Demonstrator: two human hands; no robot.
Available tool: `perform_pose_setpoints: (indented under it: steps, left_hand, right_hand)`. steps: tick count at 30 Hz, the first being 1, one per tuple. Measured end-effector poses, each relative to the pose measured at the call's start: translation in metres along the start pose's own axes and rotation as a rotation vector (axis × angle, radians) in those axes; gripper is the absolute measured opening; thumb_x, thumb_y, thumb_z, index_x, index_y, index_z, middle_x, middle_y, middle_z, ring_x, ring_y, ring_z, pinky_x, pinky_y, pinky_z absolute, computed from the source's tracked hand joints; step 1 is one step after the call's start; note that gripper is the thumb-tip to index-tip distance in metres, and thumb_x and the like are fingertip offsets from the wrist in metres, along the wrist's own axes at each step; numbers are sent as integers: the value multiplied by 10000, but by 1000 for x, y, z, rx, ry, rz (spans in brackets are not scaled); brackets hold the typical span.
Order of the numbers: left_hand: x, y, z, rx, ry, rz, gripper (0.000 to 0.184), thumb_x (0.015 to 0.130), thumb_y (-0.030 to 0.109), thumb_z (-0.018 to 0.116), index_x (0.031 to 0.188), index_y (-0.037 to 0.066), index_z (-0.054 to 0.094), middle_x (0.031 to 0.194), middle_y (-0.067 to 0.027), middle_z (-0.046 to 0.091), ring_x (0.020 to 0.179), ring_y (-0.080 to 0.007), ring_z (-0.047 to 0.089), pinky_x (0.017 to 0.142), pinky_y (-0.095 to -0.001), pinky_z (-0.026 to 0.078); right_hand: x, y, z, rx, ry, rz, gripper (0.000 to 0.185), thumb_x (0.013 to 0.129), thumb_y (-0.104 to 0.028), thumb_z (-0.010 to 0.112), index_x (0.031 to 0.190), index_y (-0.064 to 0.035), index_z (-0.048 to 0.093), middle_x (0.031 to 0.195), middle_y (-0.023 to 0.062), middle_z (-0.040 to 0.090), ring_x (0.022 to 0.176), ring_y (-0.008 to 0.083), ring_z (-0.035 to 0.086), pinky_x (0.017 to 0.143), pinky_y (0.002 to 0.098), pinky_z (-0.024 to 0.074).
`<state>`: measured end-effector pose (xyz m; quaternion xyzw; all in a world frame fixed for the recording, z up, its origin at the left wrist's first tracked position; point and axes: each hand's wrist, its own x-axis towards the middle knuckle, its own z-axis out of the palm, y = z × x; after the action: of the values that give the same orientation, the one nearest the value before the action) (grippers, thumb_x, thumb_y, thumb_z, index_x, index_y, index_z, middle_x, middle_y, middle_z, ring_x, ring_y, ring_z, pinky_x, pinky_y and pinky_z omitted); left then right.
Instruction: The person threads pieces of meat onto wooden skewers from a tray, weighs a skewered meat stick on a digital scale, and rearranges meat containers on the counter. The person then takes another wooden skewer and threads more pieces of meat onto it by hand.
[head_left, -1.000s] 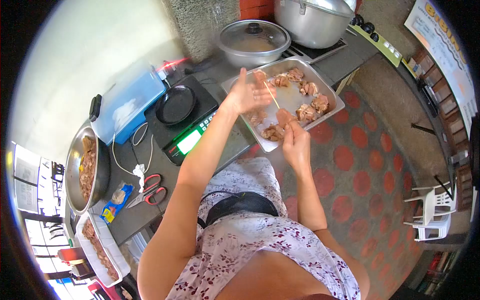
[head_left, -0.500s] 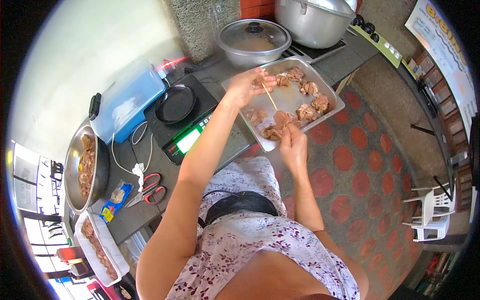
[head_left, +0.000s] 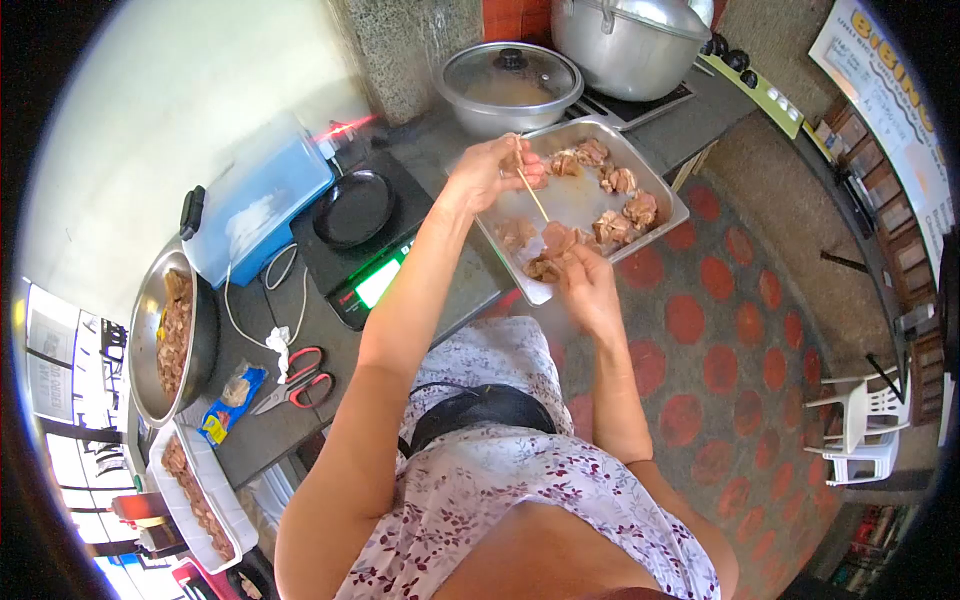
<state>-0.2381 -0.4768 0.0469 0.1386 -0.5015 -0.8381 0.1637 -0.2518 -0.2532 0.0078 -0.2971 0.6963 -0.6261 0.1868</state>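
My left hand (head_left: 495, 172) grips a thin wooden skewer (head_left: 532, 194) that slants down to the right over the metal tray (head_left: 665, 222). At the skewer's lower end is a piece of raw meat (head_left: 558, 238), pinched by the closed fingers of my right hand (head_left: 588, 288). Whether the tip has gone through the meat is hard to see. Several clumps of meat (head_left: 612, 228) lie in the tray around my hands, along its far and right sides and near its front corner.
Left of the tray sits a digital scale (head_left: 350, 300) with a black plate (head_left: 352, 208). Red-handled scissors (head_left: 305, 378), a blue packet (head_left: 232, 405), a steel bowl of meat (head_left: 140, 350) and a white tray of meat (head_left: 180, 440) are further left. Behind stand a lidded pot (head_left: 510, 110) and a large pot (head_left: 630, 50).
My left hand has shifted slightly left, and the skewer with it. My right hand has turned a little over the meat and moved slightly right; the meat piece has moved slightly left.
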Motion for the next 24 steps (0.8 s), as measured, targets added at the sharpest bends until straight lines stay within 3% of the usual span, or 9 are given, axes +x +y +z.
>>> perform_pose_setpoints:
  steps: [1, 2, 4, 7, 8, 10, 17, 19, 24]
  left_hand:
    - [3, 1, 1, -39, 52, 17, 300, 961, 214, 427, 1031, -66, 507, 1003, -242, 594, 880, -333, 639, 806, -430, 536]
    - [6, 2, 2, -77, 103, 34, 301, 961, 214, 425, 1035, -66, 503, 1005, -240, 590, 879, -331, 639, 800, -427, 538]
    - [7, 10, 8, -68, 96, 31, 302, 962, 211, 421, 1045, -69, 498, 1004, -237, 592, 878, -326, 639, 780, -417, 542]
    - [11, 17, 19, 5, 66, 29, 324, 969, 224, 416, 1092, -64, 497, 1021, -220, 602, 905, -306, 635, 769, -391, 544]
    - [12, 20, 23, 71, 46, 41, 346, 975, 240, 415, 1130, -57, 501, 1040, -206, 610, 933, -292, 632, 777, -376, 542]
    - [9, 26, 29, 111, 51, 63, 349, 974, 254, 418, 1119, -49, 512, 1032, -198, 619, 930, -284, 636, 769, -370, 540]
    - [0, 35, 28, 168, 25, 34, 318, 974, 233, 395, 1050, -52, 514, 973, -188, 633, 863, -263, 651, 672, -342, 535]
    - [0, 32, 28, 162, 37, 44, 323, 976, 239, 389, 1045, -50, 515, 984, -194, 633, 869, -264, 652, 683, -344, 535]
    - [-3, 23, 29, 138, 45, 86, 336, 980, 257, 373, 1025, -45, 514, 1013, -216, 629, 892, -278, 648, 732, -343, 528]
  right_hand:
    - [2, -9, -1, 153, -92, 198, 238, 904, -166, 488, 812, 40, 566, 601, 98, 543, 548, 175, 511, 517, 331, 412]
    - [4, -18, 1, 156, -90, 190, 238, 904, -166, 488, 812, 40, 566, 601, 98, 543, 548, 175, 511, 517, 331, 412]
    - [12, -42, 7, -3, 129, -53, 264, 907, -207, 514, 916, 39, 611, 668, 82, 621, 610, 158, 577, 531, 295, 447]
    - [64, -32, 9, -244, 23, -346, 268, 909, -211, 525, 966, 25, 638, 728, 91, 656, 658, 139, 606, 554, 254, 458]
    - [76, -34, 10, -241, 33, -350, 268, 909, -211, 525, 966, 25, 638, 728, 91, 656, 658, 139, 606, 554, 254, 458]
    - [94, -38, 16, 141, -208, 30, 241, 910, -190, 525, 894, 10, 659, 727, 70, 653, 665, 115, 592, 579, 249, 449]
    - [96, -32, 32, 79, -53, -127, 195, 884, -129, 557, 812, 13, 668, 647, 42, 612, 590, 98, 513, 546, 276, 404]
    - [98, -29, 32, 9, -9, -198, 191, 901, -152, 552, 828, -27, 677, 559, -35, 505, 485, 49, 420, 435, 236, 311]
    - [98, -32, 34, -54, 26, -286, 181, 881, -100, 551, 808, 8, 677, 611, -13, 558, 561, 58, 447, 510, 252, 351]
